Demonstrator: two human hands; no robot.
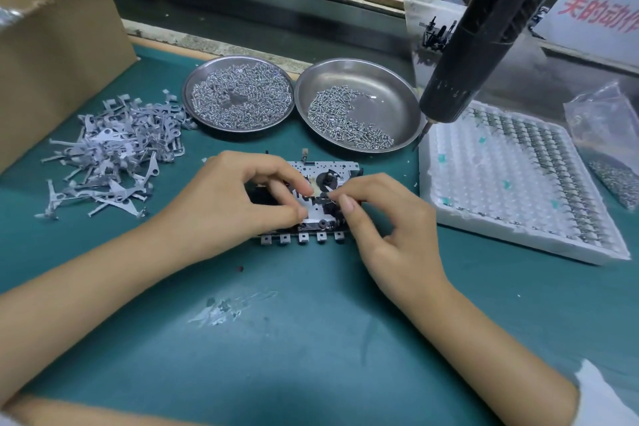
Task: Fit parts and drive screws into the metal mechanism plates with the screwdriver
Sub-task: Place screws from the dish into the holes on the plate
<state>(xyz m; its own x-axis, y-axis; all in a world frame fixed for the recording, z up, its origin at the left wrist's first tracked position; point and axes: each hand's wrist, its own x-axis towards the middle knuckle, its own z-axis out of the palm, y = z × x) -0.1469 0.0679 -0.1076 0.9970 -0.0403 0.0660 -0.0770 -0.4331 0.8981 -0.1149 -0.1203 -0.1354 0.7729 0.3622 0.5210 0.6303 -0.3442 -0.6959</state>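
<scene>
A metal mechanism plate (316,220) with black parts lies flat on the green mat at the centre. My left hand (238,197) covers its left half, with fingers curled and thumb and forefinger pinching at a part on the plate. My right hand (377,214) is at the plate's right side, its thumb and forefinger pinching a tiny part just above the plate's middle. The black electric screwdriver (484,34) hangs from above at the right, bit pointing down, with neither hand on it.
Two steel dishes stand behind the plate: one of springs (238,95), one of screws (359,107). A heap of grey metal levers (110,152) lies at the left, beside a cardboard box (58,31). A white foam tray (511,180) of small parts sits at the right.
</scene>
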